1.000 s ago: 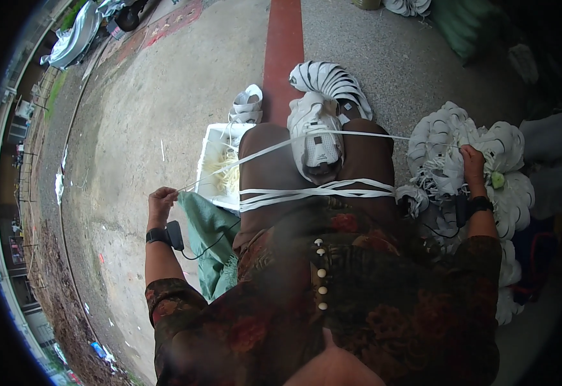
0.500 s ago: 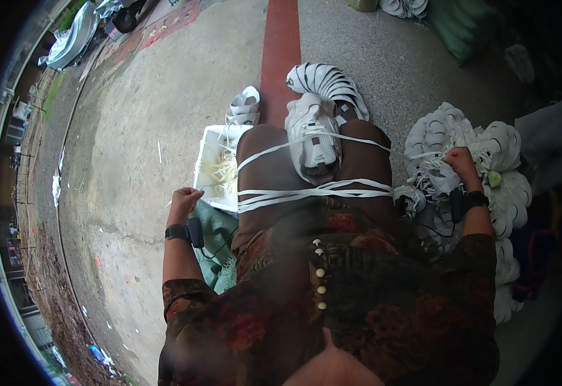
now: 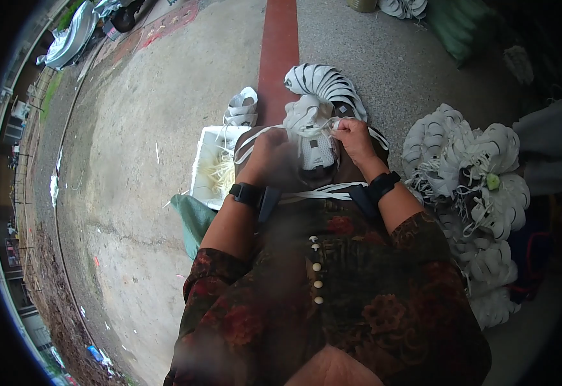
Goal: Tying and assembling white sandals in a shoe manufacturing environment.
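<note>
Fingers of the right hand pinch a white lace at the top of a white shoe upper resting on the person's lap; the left hand is blurred, its fingers curled close beside the upper, though whether they grip the lace is unclear. The step in hand looks like threading or tightening the lace. The next move probably needs both hands drawing the lace ends evenly. A heap of white uppers lies to the right, a white tray to the left.

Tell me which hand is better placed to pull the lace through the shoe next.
Probably the right hand: its fingers rest on the white shoe at the lace. The left hand is blurred and lies beside the shoe, so it seems better suited to steady it.
</note>
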The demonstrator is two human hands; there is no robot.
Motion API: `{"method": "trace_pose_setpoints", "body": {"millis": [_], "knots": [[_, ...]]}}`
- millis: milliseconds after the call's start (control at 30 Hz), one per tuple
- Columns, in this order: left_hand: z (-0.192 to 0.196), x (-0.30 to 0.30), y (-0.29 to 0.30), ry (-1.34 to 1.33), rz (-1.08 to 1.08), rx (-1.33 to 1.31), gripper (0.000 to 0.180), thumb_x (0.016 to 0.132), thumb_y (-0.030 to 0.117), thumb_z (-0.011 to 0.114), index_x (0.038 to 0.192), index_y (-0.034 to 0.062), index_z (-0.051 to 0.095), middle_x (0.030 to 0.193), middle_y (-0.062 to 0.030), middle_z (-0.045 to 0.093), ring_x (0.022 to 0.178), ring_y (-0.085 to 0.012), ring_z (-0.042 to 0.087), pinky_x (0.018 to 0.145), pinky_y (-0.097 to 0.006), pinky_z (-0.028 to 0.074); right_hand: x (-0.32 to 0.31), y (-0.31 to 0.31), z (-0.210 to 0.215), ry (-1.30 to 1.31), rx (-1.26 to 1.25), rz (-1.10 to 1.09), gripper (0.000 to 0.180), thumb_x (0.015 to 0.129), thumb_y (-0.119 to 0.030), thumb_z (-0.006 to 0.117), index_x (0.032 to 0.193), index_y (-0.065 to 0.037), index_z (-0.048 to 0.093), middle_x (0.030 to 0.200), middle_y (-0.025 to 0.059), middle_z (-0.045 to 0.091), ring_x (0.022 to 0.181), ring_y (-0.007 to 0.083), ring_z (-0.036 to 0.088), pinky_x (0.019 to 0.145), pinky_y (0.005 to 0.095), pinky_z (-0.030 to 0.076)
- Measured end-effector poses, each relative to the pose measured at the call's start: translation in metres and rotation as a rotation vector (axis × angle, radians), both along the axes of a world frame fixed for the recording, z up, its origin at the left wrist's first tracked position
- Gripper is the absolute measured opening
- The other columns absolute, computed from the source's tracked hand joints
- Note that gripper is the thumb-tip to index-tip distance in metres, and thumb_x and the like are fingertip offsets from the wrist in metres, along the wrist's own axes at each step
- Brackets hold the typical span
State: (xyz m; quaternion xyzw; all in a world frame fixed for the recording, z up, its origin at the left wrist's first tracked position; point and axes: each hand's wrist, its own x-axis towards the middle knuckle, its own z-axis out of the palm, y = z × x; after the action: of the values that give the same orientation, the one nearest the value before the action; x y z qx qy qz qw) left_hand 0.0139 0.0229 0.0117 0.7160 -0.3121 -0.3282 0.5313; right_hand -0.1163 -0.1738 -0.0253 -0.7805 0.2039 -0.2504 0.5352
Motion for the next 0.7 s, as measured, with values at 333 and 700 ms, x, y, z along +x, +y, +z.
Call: {"method": "trace_pose_setpoints", "body": {"millis": [333,700], "knots": [[-0.024,0.004,0.002,-0.31,-0.042,-0.039,0.013,0.077,0.007,0.066,0.072,0.0,0.056,0.069,-0.001,0.052,0.067,-0.0096,0.048,0.063,-0.026,0.042,0.014,0.007,-0.009,0.185,-0.304,-0.026,0.017,0.071,-0.004,0.064,0.064,0.0,0.049,0.06,0.0142,0.053,0.054,0.0265,0.051,0.053,0.0373,0.042],[0.001,-0.013,-0.006,0.267,0.268,-0.106,0.013,0.083,0.01,0.061,0.072,0.0038,0.06,0.064,-0.0003,0.058,0.054,-0.0053,0.05,0.05,-0.02,0.039,0.018,0.014,-0.008,0.272,-0.319,-0.051,0.01,0.071,-0.009,0.062,0.074,-0.004,0.054,0.07,0.0192,0.06,0.067,0.0398,0.059,0.061,0.0478,0.046]]}}
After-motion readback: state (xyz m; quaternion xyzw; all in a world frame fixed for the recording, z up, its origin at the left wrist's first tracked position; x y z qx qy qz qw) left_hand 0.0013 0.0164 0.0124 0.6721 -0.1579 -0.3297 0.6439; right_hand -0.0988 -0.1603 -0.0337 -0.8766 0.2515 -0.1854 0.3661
